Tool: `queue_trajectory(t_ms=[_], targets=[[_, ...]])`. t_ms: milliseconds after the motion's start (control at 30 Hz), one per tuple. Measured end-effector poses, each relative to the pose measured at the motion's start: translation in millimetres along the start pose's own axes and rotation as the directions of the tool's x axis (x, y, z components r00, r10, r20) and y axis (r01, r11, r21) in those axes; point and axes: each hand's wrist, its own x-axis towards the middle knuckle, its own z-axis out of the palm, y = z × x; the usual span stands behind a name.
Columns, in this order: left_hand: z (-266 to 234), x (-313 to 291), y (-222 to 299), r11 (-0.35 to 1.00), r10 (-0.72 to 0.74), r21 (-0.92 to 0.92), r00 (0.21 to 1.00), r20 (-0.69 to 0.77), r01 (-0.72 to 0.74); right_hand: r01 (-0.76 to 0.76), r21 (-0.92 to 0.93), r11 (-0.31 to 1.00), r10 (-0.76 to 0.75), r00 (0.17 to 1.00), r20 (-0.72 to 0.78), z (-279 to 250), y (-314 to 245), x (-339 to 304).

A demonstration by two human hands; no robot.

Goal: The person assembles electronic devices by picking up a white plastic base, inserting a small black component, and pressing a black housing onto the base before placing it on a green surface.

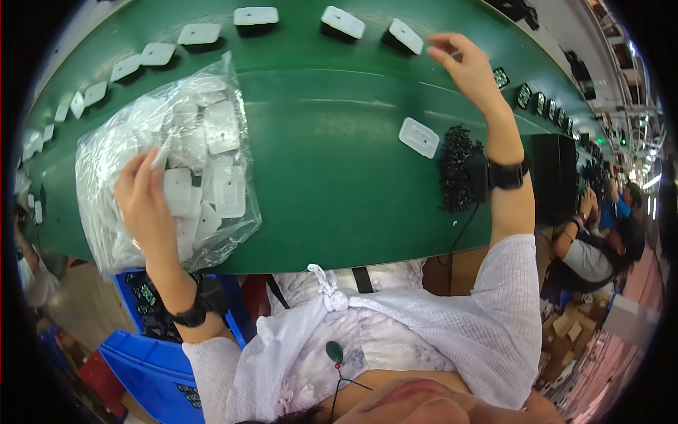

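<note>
On the left of the green table (321, 184) lies a large clear plastic bag (106, 152) full of white plastic covers (222, 127). My left hand (145, 194) is on the bag, fingers bent and closed on a fold of its film. My right hand (462, 63) reaches to the far right, its curved fingers and thumb apart with nothing between them. Just left of its fingertips, a white cover (405, 37) rests tilted on the table. Another white cover (419, 138) lies flat nearer to me, beside a pile of small black parts (459, 169).
Several white covers (200, 34) line the far side in a curved row. Small circuit boards (524, 96) stand at the right, near a black box (553, 177). Blue bins (152, 367) sit below the table's left edge. Another person (593, 247) sits at the right.
</note>
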Motion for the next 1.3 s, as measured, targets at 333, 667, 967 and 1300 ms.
queue_trajectory(t_ms=[333,667,967,1300], targets=[[-15,12,82,0.515,-0.339,-0.799,0.930,0.144,0.312,-0.132,-0.490,0.862,0.233,0.961,0.150,-34,0,-115],[41,27,156,-0.033,0.068,-0.809,0.809,0.584,0.587,-0.154,-0.220,0.963,0.170,0.984,0.056,-16,4,-145],[70,15,157,-0.068,0.119,-0.700,0.702,0.702,0.711,-0.164,0.208,0.964,0.195,0.971,-0.137,-10,-34,-141],[74,9,154,0.869,0.244,-0.484,0.942,0.232,-0.106,-0.133,0.720,0.681,0.052,0.990,0.134,51,-81,-100]])
